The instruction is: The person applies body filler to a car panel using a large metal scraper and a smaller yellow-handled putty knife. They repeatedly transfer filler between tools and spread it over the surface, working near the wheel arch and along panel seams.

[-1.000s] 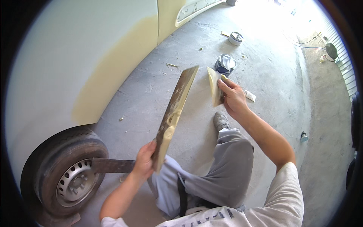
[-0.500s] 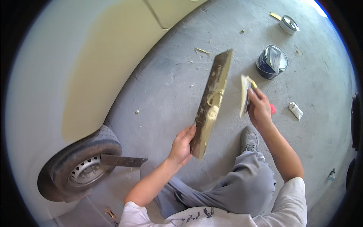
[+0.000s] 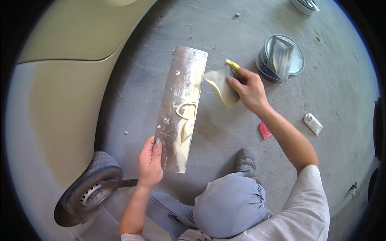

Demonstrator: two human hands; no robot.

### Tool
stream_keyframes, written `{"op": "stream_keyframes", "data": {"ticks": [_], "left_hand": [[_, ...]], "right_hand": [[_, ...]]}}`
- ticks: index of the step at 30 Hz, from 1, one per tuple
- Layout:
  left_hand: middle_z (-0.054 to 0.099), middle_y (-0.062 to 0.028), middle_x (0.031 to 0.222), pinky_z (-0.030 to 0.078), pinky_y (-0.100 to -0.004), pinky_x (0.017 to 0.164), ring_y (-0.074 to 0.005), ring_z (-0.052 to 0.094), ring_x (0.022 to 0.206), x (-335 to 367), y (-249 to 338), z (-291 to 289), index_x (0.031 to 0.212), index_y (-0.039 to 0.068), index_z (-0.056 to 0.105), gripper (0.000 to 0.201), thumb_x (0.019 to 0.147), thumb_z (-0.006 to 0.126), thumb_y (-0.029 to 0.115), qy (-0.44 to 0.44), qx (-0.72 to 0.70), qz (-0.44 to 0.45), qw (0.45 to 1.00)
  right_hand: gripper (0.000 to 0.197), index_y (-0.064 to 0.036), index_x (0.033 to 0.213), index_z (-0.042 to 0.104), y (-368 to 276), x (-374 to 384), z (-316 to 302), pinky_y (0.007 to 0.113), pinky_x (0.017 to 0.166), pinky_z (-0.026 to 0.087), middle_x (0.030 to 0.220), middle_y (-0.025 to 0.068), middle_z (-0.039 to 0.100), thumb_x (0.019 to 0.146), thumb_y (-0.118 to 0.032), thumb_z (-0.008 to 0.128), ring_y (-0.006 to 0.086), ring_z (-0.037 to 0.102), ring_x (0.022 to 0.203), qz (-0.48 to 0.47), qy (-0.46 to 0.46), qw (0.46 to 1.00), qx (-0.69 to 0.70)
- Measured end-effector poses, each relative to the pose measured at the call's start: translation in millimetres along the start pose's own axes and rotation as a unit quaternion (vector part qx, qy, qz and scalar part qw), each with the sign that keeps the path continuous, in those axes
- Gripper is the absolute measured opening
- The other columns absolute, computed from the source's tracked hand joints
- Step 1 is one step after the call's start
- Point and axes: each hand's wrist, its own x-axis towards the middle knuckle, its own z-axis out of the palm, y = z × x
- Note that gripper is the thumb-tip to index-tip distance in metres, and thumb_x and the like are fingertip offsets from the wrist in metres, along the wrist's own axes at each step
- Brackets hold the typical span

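My left hand [image 3: 150,164] grips the near left edge of a long, flat metal plate [image 3: 169,100], thumb on top. A ridge of creamy yellow filler [image 3: 185,132] lies along the plate's right half, with a curled strand near its middle. My right hand [image 3: 250,90] is closed on a wide putty spreader [image 3: 222,82], slightly smeared by motion. Filler coats the spreader's lower left edge, and a bright yellow bit shows at its upper end by my fingers. The spreader is just right of the plate, a small gap between them.
At left stands a car body panel [image 3: 72,104] with a beige patch; below it is a wheel [image 3: 100,176]. A filler tin [image 3: 261,60] with a spreader on its lid stands far right. A white tube [image 3: 313,123] and a red spreader [image 3: 265,130] lie on the floor.
The plate has turned its filler-covered face more toward me and shifted left. My right hand has moved up and left with the spreader, closer to the plate. The view has shifted too.
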Motion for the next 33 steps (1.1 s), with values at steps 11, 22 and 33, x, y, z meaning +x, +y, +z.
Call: {"op": "stream_keyframes", "data": {"ticks": [11, 22, 33], "left_hand": [[0.063, -0.0154, 0.07, 0.045, -0.0372, 0.057, -0.0214, 0.061, 0.058, 72.4, 34.3, 47.8, 0.121, -0.003, 0.061, 0.025, 0.108, 0.049, 0.015, -0.002, 0.176, 0.055, 0.983], [0.067, 0.0049, 0.097, 0.047, -0.0211, 0.079, -0.0033, 0.056, 0.086, 146.6, -49.3, 26.3, 0.116, -0.001, 0.068, 0.034, 0.111, 0.051, 0.029, -0.01, -0.054, -0.112, 0.992], [0.072, -0.0033, 0.117, 0.049, -0.0249, 0.095, -0.0101, 0.064, 0.104, 209.1, -165.3, 27.3, 0.126, -0.002, 0.067, 0.034, 0.11, 0.053, 0.025, 0.028, -0.19, -0.163, 0.968]], "right_hand": [[0.023, 0.0043, 0.09, 0.065, 12.2, -36.5, 51.7, 0.041, 0.06, 0.045, 0.067, 0.0159, 0.054, 0.088, -0.016, 0.075, 0.0259, 0.056, 0.06, -0.054, -0.016, 0.998, 0.009], [0.044, -0.0005, 0.144, 0.053, 51.8, -21.6, 45.5, 0.03, 0.093, 0.056, 0.119, 0.0068, 0.073, 0.102, -0.004, 0.062, 0.0129, 0.07, 0.103, 0.219, -0.175, 0.776, 0.565], [0.024, 0.0018, 0.127, 0.061, 62.9, 54.6, 64.8, 0.035, 0.097, 0.058, 0.118, 0.0113, 0.072, 0.106, -0.008, 0.054, 0.017, 0.07, 0.106, 0.206, -0.193, 0.732, 0.62]]}}
